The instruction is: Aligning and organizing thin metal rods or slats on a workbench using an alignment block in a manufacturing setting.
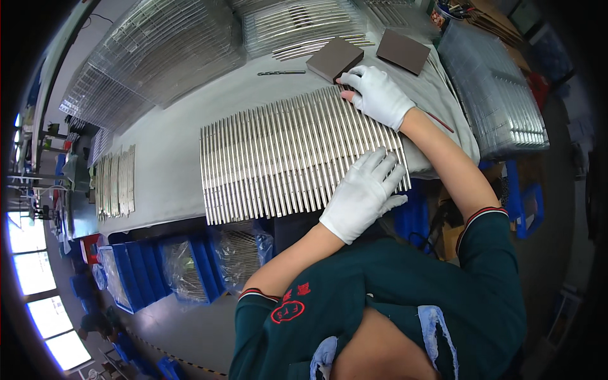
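Blue bins (136,269) are sitting in the lower left of the frame under the table (164,152), holding bagged metal pieces whose shapes are hard to make out. A wide row of metal rods (285,158) is lying at the frame's centre on the table. The left hand (364,193), gloved white, is resting flat and released on the row's lower right. The right hand (378,95), also gloved, is pressing open on its upper right corner, partly hiding a brown block (332,58).
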`<act>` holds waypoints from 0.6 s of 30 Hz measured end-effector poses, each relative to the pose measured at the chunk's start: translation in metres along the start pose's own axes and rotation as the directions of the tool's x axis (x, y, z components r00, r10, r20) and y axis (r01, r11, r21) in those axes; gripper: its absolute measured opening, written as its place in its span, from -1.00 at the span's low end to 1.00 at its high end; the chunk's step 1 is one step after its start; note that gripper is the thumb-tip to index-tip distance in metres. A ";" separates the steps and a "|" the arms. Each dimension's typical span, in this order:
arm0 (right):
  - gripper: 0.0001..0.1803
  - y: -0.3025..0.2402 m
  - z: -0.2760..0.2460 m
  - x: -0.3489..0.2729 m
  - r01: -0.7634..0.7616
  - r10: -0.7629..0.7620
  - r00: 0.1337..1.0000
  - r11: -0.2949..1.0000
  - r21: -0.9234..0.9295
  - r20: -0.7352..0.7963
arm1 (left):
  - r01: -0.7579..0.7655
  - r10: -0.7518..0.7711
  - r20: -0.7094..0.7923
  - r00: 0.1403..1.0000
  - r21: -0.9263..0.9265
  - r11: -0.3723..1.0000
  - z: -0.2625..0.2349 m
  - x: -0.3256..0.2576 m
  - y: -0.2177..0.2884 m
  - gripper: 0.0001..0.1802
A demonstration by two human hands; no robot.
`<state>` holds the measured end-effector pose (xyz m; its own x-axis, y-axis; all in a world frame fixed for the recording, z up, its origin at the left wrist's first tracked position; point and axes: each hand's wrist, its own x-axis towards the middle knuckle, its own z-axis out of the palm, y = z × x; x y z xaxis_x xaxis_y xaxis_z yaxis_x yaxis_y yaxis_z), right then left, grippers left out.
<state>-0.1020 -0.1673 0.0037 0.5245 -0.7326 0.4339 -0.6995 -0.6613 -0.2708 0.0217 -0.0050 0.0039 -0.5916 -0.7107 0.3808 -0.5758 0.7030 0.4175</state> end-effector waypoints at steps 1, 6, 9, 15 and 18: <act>-0.70 0.000 0.001 0.000 0.004 -0.004 1.000 1.000 0.006 -0.001 | 0.005 -0.005 0.001 1.000 0.005 1.000 -0.005 -0.003 -0.001 -0.36; -0.71 0.000 0.005 0.002 -0.026 0.026 0.997 1.000 -0.002 0.078 | 0.145 -0.144 -0.031 0.989 0.055 0.988 -0.026 -0.024 -0.010 -0.23; -0.72 -0.004 0.009 0.004 -0.004 0.004 1.000 1.000 0.025 0.031 | 0.177 -0.172 -0.056 0.984 0.101 0.979 -0.030 -0.035 -0.015 -0.15; -0.72 -0.013 0.013 0.011 -0.021 0.020 0.993 1.000 0.005 0.118 | 0.205 -0.201 -0.040 0.979 0.117 0.972 -0.035 -0.042 -0.024 -0.09; -0.72 -0.017 0.016 0.012 -0.032 0.033 0.993 0.999 -0.010 0.113 | 0.209 -0.200 -0.073 0.977 0.137 0.968 -0.034 -0.050 -0.030 -0.05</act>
<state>-0.0764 -0.1679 0.0001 0.5530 -0.7673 0.3249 -0.7207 -0.6361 -0.2757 0.0875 0.0079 0.0000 -0.4216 -0.8372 0.3483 -0.7583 0.5362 0.3709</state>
